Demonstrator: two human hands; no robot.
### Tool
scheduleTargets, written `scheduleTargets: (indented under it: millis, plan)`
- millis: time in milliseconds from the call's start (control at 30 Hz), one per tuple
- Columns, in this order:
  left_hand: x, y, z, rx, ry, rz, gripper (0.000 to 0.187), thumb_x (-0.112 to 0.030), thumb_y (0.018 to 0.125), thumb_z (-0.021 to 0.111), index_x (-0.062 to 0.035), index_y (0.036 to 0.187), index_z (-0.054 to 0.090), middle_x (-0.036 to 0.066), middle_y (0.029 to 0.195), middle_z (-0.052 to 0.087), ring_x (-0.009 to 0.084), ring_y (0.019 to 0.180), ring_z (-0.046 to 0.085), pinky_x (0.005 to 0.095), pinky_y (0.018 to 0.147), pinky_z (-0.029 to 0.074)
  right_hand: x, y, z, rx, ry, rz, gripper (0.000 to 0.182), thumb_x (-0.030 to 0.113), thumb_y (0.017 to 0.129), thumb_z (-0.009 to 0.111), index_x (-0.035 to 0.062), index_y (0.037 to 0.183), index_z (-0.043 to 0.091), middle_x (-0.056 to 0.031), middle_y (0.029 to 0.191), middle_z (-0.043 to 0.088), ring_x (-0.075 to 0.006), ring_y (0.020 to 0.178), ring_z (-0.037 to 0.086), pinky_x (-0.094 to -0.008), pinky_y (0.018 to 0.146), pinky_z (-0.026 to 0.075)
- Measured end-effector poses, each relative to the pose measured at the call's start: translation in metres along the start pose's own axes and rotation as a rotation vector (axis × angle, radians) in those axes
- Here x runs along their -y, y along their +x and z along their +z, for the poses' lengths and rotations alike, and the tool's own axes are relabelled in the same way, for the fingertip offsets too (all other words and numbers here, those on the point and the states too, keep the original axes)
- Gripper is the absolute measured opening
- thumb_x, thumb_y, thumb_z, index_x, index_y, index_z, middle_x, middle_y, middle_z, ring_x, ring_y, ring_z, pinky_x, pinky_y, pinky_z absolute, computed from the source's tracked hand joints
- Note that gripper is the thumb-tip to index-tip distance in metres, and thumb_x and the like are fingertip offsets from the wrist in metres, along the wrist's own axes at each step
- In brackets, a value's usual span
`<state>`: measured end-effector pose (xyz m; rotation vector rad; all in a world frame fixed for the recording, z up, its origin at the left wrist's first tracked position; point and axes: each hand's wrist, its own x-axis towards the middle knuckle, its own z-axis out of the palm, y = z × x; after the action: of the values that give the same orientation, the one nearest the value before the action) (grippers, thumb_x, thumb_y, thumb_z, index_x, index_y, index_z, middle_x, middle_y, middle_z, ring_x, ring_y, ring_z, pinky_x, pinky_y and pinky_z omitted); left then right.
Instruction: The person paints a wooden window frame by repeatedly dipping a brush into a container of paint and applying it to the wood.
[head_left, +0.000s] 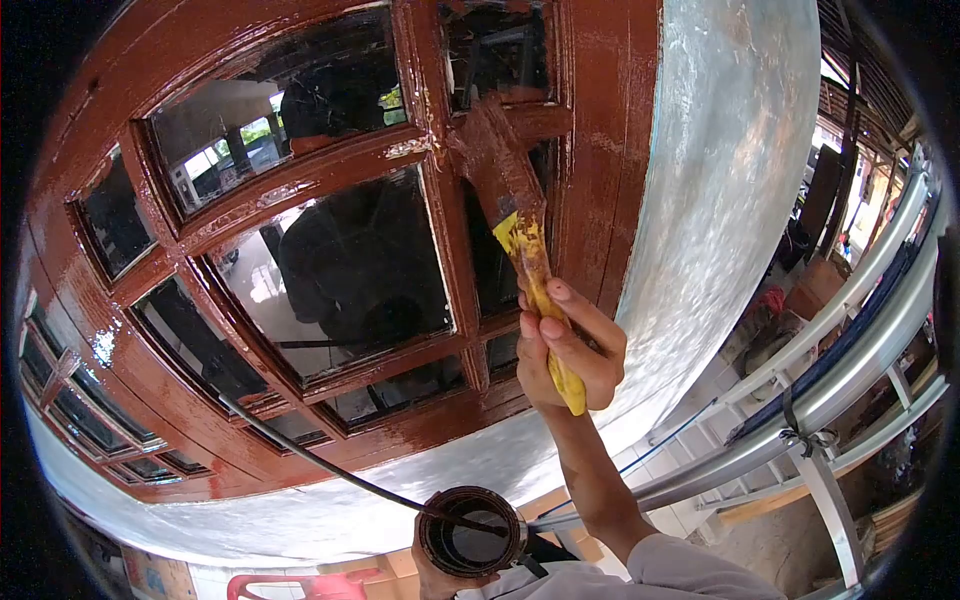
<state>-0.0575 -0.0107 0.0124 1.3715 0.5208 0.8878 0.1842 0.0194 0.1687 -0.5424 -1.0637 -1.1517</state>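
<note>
My right hand [572, 352] is closed around the yellow handle of a paintbrush [525, 240]. Brown paint coats the bristles, which touch a bar of the brown window frame [437, 150] near its upper middle. Low in the view, my left hand [440, 572] grips a paint can [472, 532] from its left side, with the fingers mostly hidden behind the can. Dark paint stains the can's rim, and its inside looks dark and partly shiny. A thin dark rod or cable [340, 465] runs from the can up toward the left panes.
Glass panes [340, 270] fill the frame and reflect a dark figure. To the right is a pale, curved-looking wall [720, 150]. A metal ladder [740, 465] slants along the right side. Below lie a red plastic chair [300, 585] and cardboard [395, 568].
</note>
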Motion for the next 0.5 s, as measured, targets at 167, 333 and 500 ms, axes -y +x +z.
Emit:
scheduleTargets:
  millis: [167, 333, 500]
  plan:
    - [0.008, 0.000, -0.002, 0.010, 0.011, 0.014, 0.117, -0.032, 0.023, 0.090, 0.0038, 0.123, 0.041, 0.010, 0.111, 0.058, 0.0228, 0.102, 0.056, 0.0352, 0.095, 0.042, -0.001, 0.004, -0.002, -0.031, 0.023, 0.011, 0.026, -0.002, 0.068, 0.073, 0.0026, 0.091, 0.062, -0.0214, 0.100, 0.061, -0.0275, 0.083, 0.065, -0.0296, 0.069, 0.055]
    - [0.005, 0.001, 0.000, 0.000, 0.011, 0.013, 0.117, -0.033, 0.024, 0.090, 0.0039, 0.123, 0.041, 0.010, 0.112, 0.058, 0.0224, 0.103, 0.056, 0.0347, 0.095, 0.041, -0.001, 0.002, -0.006, -0.020, 0.001, -0.031, 0.026, -0.002, 0.068, 0.073, 0.0017, 0.090, 0.061, -0.0223, 0.101, 0.060, -0.0291, 0.084, 0.065, -0.0311, 0.070, 0.056]
    - [0.018, -0.001, -0.008, 0.007, 0.026, 0.041, 0.119, -0.032, 0.023, 0.091, 0.0043, 0.124, 0.040, 0.010, 0.113, 0.057, 0.0219, 0.104, 0.055, 0.0348, 0.095, 0.041, -0.001, -0.004, -0.008, -0.020, 0.010, -0.040, 0.027, -0.002, 0.068, 0.073, 0.0019, 0.091, 0.060, -0.0222, 0.101, 0.060, -0.0294, 0.085, 0.064, -0.0317, 0.071, 0.056]
